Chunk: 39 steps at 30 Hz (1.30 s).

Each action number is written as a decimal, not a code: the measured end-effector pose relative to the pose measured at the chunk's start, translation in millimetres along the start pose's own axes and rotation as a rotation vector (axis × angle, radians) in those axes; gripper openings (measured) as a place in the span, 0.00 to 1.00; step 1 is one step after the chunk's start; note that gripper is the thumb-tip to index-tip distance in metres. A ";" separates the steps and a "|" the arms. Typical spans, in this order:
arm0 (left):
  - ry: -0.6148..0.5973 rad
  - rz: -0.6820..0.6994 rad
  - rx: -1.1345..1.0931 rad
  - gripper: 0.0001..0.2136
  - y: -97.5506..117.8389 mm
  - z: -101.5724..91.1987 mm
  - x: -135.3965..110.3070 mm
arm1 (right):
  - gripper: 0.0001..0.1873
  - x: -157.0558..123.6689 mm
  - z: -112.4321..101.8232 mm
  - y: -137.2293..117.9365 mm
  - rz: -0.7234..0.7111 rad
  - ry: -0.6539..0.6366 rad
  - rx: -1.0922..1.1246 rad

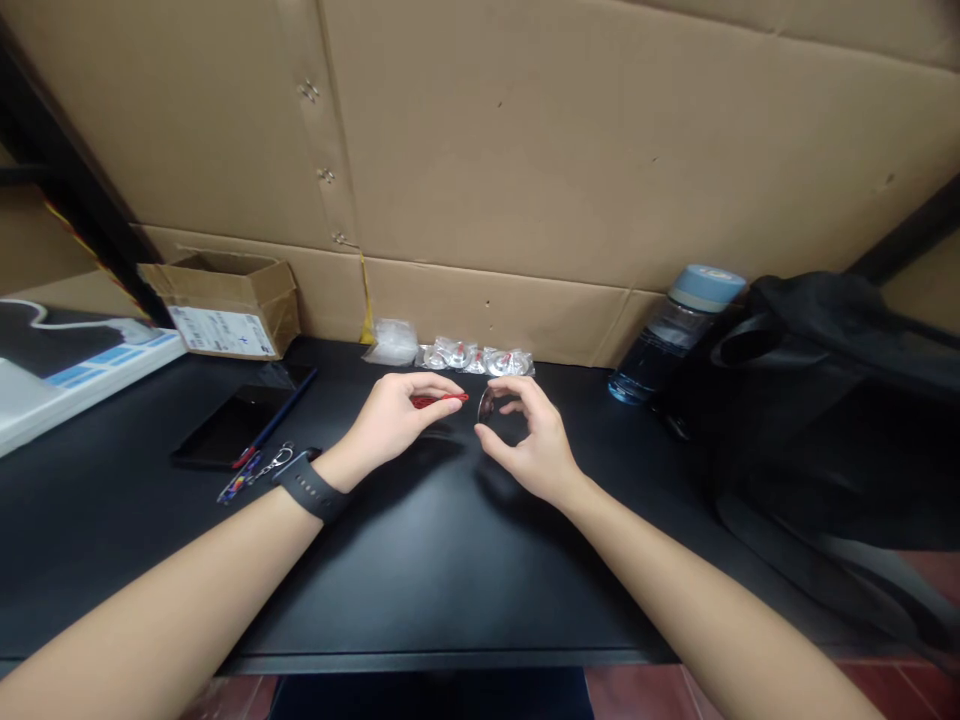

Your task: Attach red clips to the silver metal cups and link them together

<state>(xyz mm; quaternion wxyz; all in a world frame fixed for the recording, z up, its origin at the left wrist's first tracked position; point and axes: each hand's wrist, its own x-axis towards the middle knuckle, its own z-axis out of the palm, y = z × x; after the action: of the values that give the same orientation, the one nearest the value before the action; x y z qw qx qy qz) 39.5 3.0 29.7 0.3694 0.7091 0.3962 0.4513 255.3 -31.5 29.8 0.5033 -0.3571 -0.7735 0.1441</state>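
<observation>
Over the middle of the black table, my left hand (390, 420) pinches a small bundle of red cord (454, 397) between thumb and fingers. My right hand (538, 440) grips a thin, shiny round metal disc (484, 406) by its rim, tilted nearly on edge. A narrow gap separates the cord's tip from the disc. Behind both hands, a row of clear packets (456, 354) with silvery round pieces and red bits lies along the cardboard wall. Beside them sits a translucent white plastic bag (394, 343).
An opened cardboard box (225, 305) and a white power strip (97, 375) stand at the left. Nearer lie a dark tablet or phone (236, 420), a pen and a keyring (281, 460). On the right are a blue-lidded bottle (667, 330) and a black bag (825, 420).
</observation>
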 end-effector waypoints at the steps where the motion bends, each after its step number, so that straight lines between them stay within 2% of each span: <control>1: -0.008 -0.018 -0.032 0.10 -0.1 0.7 -0.2 | 0.26 -0.4 0.0 -1.3 -0.002 0.006 0.005; 6: -0.040 -0.044 -0.158 0.08 2.5 5.5 -2.2 | 0.26 -2.7 0.7 -10.4 -0.026 0.009 0.031; 15: -0.108 0.081 -0.031 0.04 16.0 13.2 -8.7 | 0.27 -6.7 1.8 -24.0 -0.053 0.004 0.059; 22: -0.114 0.125 0.009 0.04 15.2 15.9 -11.8 | 0.25 -9.1 1.3 -26.2 -0.036 0.000 0.056; 31: -0.145 0.148 -0.004 0.05 24.1 15.9 -17.6 | 0.24 -9.9 -1.4 -29.4 -0.040 0.006 0.047; 39: -0.079 0.160 0.046 0.04 19.8 18.0 -18.8 | 0.23 -9.5 -0.1 -24.2 -0.016 -0.009 0.091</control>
<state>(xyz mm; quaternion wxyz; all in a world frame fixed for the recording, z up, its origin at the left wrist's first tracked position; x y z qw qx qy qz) 55.6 -25.0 34.9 0.3311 0.7640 0.3338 0.4419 247.8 -55.2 37.5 0.5167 -0.3268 -0.7714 0.1767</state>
